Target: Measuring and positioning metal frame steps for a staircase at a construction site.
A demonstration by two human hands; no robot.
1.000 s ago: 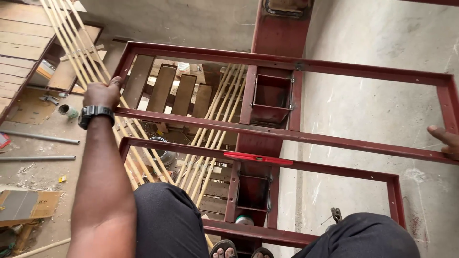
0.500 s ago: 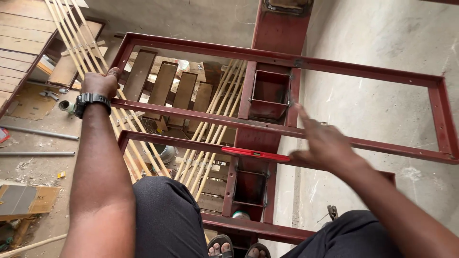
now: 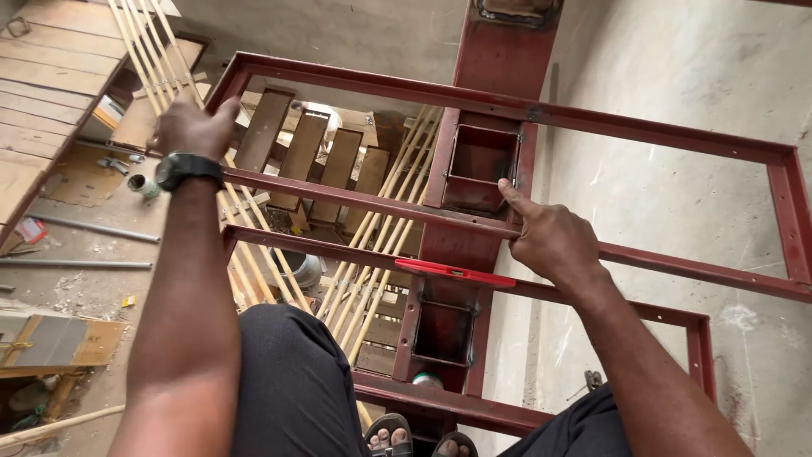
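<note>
A dark red steel frame [image 3: 541, 114] spans the stairwell, its rails crossing over a central red post [image 3: 499, 59]. Pale wooden slats [image 3: 372, 254] lean beneath. A red spirit level [image 3: 454, 272] lies on a lower rail. The left hand [image 3: 193, 127] grips the frame's corner; the right hand [image 3: 550, 237], index finger extended, touches a middle rail.

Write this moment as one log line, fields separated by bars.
left hand: grips red steel frame corner | right hand: index finger on frame's box bracket | red level: rests on lower bar
</note>
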